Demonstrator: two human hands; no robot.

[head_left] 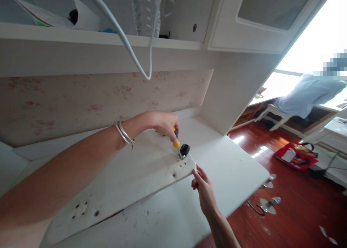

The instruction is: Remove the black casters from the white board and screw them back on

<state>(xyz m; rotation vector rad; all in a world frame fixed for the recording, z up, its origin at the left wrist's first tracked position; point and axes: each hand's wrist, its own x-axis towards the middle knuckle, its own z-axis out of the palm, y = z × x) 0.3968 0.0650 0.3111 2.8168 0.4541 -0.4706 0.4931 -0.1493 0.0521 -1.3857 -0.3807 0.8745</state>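
Note:
A white board [130,172] with rounded corners and several screw holes lies on the white desk [233,172]. A black caster wheel [185,149] on a metal bracket stands near the board's right end. My left hand [166,125], with bracelets on its wrist, is closed round a yellow and black screwdriver [176,143]. The screwdriver points down beside the caster; its tip is hard to make out. My right hand [202,183] holds the board's near right corner between thumb and fingers.
A white cable [124,40] hangs from above before a shelf [103,36] with papers and a plastic-wrapped item. A cabinet side panel [233,89] rises behind the desk. At right are a seated person [303,92], a red bag [295,155] and metal parts [268,205] on the floor.

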